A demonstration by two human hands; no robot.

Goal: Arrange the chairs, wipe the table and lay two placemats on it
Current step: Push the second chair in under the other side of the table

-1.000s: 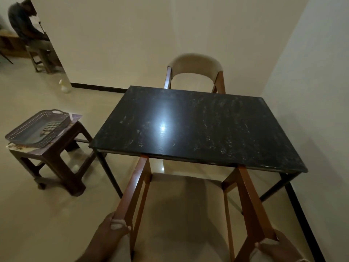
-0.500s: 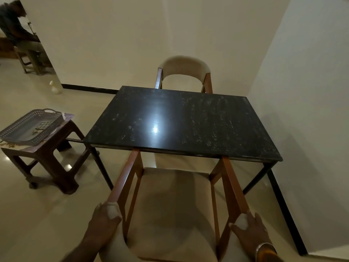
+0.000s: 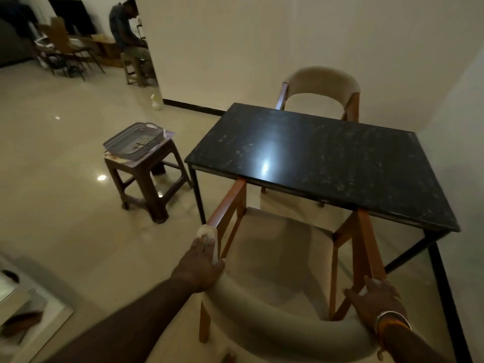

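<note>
A black stone-topped table (image 3: 327,158) stands against the right wall, its top dusty and smeared. The near chair (image 3: 277,252), beige seat and orange wooden frame, has its arm tips under the table's front edge. My left hand (image 3: 201,263) grips the left end of its curved beige backrest. My right hand (image 3: 377,299) holds the right end of the backrest, by the right arm post. A second matching chair (image 3: 320,85) stands at the table's far side, facing me.
A brown stool (image 3: 146,179) left of the table carries a grey perforated basket (image 3: 133,141) on flat mats. A person sits on a stool at the far left (image 3: 125,30) among chairs and boxes. A white bottle (image 3: 156,102) stands by the wall corner.
The view has swung left and back, so more of the room and the whole backrest show. Both hands stay on the near chair, and the chair sits slightly angled to the table.
</note>
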